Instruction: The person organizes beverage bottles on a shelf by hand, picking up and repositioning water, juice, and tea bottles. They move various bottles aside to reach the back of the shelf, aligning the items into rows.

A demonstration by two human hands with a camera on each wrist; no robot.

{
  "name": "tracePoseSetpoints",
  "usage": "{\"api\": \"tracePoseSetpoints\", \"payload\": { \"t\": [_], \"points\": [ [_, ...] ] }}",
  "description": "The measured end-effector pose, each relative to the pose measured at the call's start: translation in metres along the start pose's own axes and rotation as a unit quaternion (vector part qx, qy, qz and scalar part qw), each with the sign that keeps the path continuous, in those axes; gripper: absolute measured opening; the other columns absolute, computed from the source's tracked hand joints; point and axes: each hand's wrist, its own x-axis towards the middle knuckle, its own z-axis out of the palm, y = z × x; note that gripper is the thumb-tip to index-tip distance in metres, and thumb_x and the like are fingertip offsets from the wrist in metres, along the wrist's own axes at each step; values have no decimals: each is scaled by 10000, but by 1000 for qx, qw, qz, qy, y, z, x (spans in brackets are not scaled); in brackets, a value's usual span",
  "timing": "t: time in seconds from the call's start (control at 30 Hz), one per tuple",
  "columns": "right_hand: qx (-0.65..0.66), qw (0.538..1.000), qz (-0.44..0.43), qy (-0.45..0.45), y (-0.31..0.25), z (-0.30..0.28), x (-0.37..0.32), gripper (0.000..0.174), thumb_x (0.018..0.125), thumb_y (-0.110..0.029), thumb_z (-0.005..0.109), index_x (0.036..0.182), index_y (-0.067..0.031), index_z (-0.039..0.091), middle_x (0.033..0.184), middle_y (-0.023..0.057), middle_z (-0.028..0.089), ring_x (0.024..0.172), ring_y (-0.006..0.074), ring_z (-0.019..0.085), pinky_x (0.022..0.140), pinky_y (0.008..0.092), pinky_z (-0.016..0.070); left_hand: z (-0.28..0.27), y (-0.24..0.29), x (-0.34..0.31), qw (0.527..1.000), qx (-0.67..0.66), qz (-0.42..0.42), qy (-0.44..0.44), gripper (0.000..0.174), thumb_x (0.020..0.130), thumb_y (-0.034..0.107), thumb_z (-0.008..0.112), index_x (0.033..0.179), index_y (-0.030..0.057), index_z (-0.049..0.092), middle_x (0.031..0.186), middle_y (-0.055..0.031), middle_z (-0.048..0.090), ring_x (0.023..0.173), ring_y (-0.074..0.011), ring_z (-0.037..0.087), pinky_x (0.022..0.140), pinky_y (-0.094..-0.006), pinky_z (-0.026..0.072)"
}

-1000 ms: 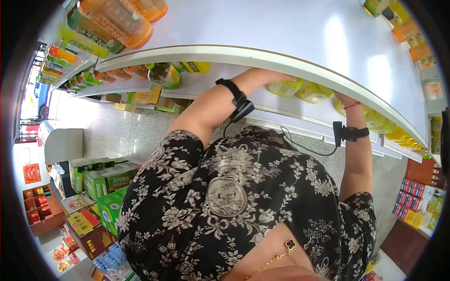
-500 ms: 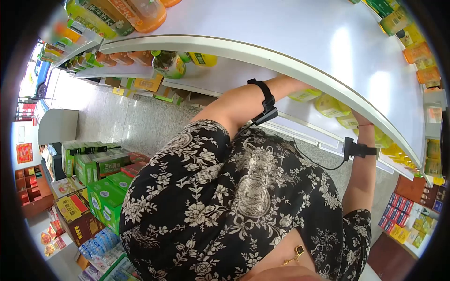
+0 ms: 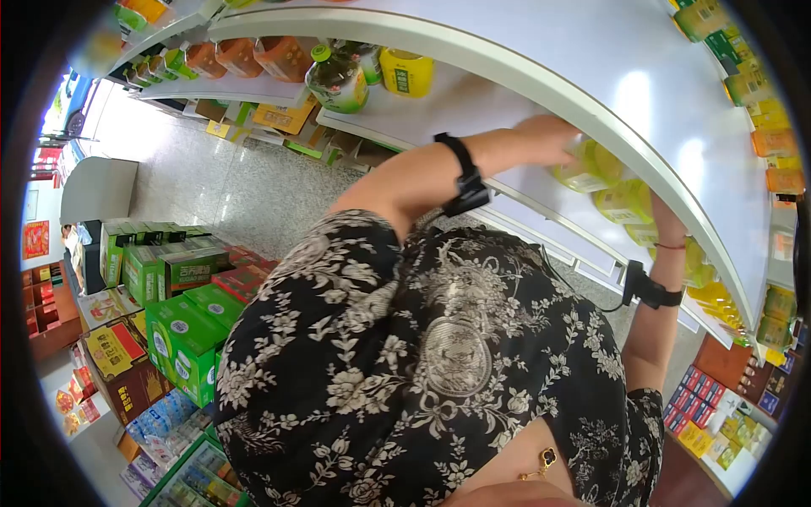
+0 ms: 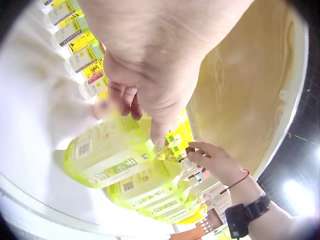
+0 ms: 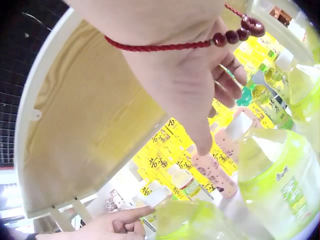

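Observation:
In the left wrist view my left hand (image 4: 155,75) is bent over the top of a yellow-green bottle (image 4: 112,162), thumb near its neck. The right wrist view shows the same left hand (image 5: 117,225) with its index finger at a white cap (image 5: 157,196) and other fingers curled. My right hand (image 5: 185,95) hangs above the bottles with thumb pointing down and fingers loosely bent, holding nothing visible; a large bottle (image 5: 280,175) stands beside it. In the head view, the shelf edge partly covers my right hand (image 3: 667,221); the left (image 3: 549,139) is beside the row.
A white shelf edge (image 3: 541,72) curves above both arms. Farther left on the lower shelf stand a green-capped bottle (image 3: 336,80) and a yellow one (image 3: 406,72). Yellow packages (image 5: 160,150) lie behind the bottles. Green cartons (image 3: 190,338) are stacked on the floor side.
The head view has shifted, revealing more of the lower shelf. My left hand, earlier mostly behind the shelf edge, now shows beside the nearest bottle. The right hand remains among the bottles.

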Motion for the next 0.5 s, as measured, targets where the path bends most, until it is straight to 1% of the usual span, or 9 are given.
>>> {"api": "tracePoseSetpoints", "payload": {
  "t": [0.03, 0.07, 0.1, 0.17, 0.23, 0.3, 0.37, 0.43, 0.5],
  "points": [
    [-80, 992, -82, 57, -24, -24, 25, 226, 866, -267, 607, 952, -66, 664, 829, 95, 674, 689, 245, 642, 655, 355, 518, 22, -34, -3, 999, 31, -9, 7, 496, 789, 325, 660, 1214, 87, 572, 1080, -152, 643, 970, -318, 618, 844, -404, 489],
    [185, 982, 13, 29, -53, -49, 52, 253, 843, -291, 641, 940, -57, 655, 796, 95, 660, 659, 239, 623, 635, 348, 506, 10, -36, -13, 999, 25, -37, 11, 455, 788, 324, 653, 1172, 88, 587, 1063, -152, 646, 961, -319, 619, 832, -418, 488],
    [433, 895, 109, -2, -79, -68, 76, 288, 820, -315, 674, 927, -49, 647, 763, 95, 645, 629, 233, 605, 616, 340, 494, -11, -38, -31, 998, 17, -64, 16, 417, 786, 322, 645, 1129, 89, 602, 1046, -151, 649, 953, -321, 620, 820, -432, 487],
    [487, 841, 147, -185, -109, -61, 107, 422, 819, -253, 706, 1175, -72, 570, 872, 79, 624, 674, 153, 581, 644, 279, 496, -41, -41, -57, 990, 28, -134, 24, 384, 805, 308, 632, 1125, 98, 603, 997, -144, 663, 903, -313, 636, 797, -421, 499],
    [483, 851, 97, -183, -133, -32, 137, 424, 800, -254, 732, 1145, -59, 581, 830, 70, 603, 637, 138, 554, 622, 277, 486, -67, -49, -79, 978, 32, -191, 73, 372, 820, 311, 641, 1143, 129, 611, 926, -122, 667, 801, -267, 654, 713, -374, 520],
    [490, 861, 68, -115, -152, -24, 173, 426, 797, -294, 737, 1100, -32, 593, 787, 78, 604, 620, 170, 559, 617, 300, 490, -81, -73, -96, 958, 79, -200, 187, 334, 828, 271, 651, 1127, 126, 616, 845, -97, 665, 714, -247, 635, 656, -345, 505],
    [446, 895, -6, 33, -162, -37, 205, 461, 795, -331, 738, 1098, -15, 595, 780, 91, 613, 608, 209, 564, 625, 327, 499, -104, -76, -109, 929, 61, -234, 281, 303, 817, 240, 678, 1088, 117, 622, 771, -79, 632, 648, -222, 595, 604, -332, 477],
    [471, 882, -8, 14, -171, -45, 236, 470, 792, -349, 738, 1081, -5, 601, 795, 104, 625, 632, 225, 580, 642, 338, 504, -118, -82, -117, 902, 111, -261, 327, 296, 788, 252, 702, 1039, 121, 613, 822, -88, 612, 740, -272, 613, 645, -367, 495],
    [494, 869, 2, -11, -166, -35, 232, 482, 788, -367, 737, 1065, 5, 607, 809, 117, 638, 655, 240, 596, 658, 349, 509, -110, -72, -115, 903, 133, -233, 336, 351, 777, 302, 719, 1040, 100, 604, 795, -77, 567, 718, -272, 582, 641, -377, 485]
  ]
}}
